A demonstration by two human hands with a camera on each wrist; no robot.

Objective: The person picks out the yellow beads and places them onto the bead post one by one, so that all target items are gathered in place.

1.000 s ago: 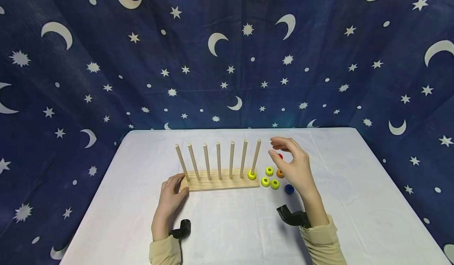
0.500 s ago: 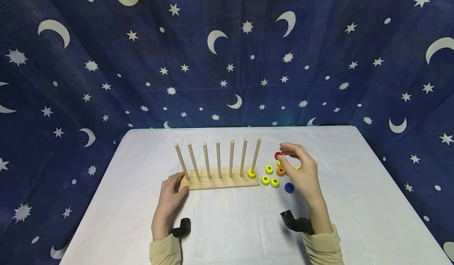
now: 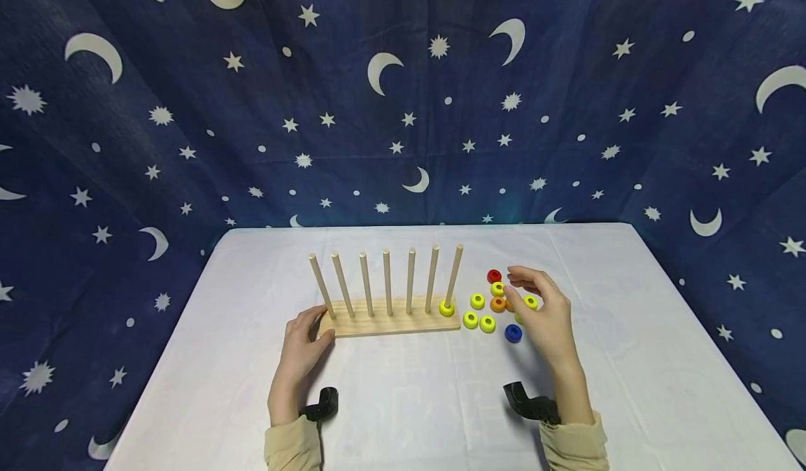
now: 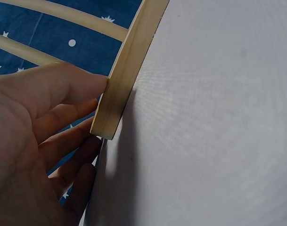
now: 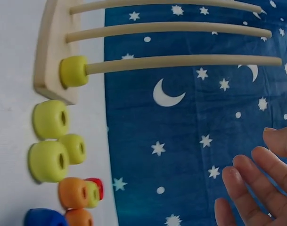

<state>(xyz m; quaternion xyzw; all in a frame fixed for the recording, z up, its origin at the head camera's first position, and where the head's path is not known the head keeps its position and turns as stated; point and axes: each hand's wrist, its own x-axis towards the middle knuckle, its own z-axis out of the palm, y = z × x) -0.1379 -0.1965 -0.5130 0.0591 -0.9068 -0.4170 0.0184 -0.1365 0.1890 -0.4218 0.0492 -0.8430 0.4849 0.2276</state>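
Observation:
A wooden peg rack [image 3: 390, 327] with several upright pegs stands in the head view. My left hand [image 3: 301, 352] holds its left end, thumb at the front edge and fingers behind, as the left wrist view also shows. On the rightmost peg, a yellow bead [image 3: 446, 308] sits at the base. My right hand [image 3: 548, 317] hovers over loose beads right of the rack, fingers apart from the thumb, nothing between them. Around it lie a red bead [image 3: 494, 276], a blue bead [image 3: 513, 333], an orange bead [image 3: 497, 304] and several yellow ones, such as one yellow bead [image 5: 48, 161]; the hand partly covers some.
Everything stands on a table with a white cloth [image 3: 403, 401]. Behind its far edge hangs a dark blue curtain [image 3: 352, 177] with moons and stars. Black wrist-camera mounts [image 3: 531, 404] stick out inward from both wrists.
My right hand has moved right and slightly toward me, away from the rightmost peg, uncovering the red bead and more of the yellow ones. My left hand keeps its hold on the rack.

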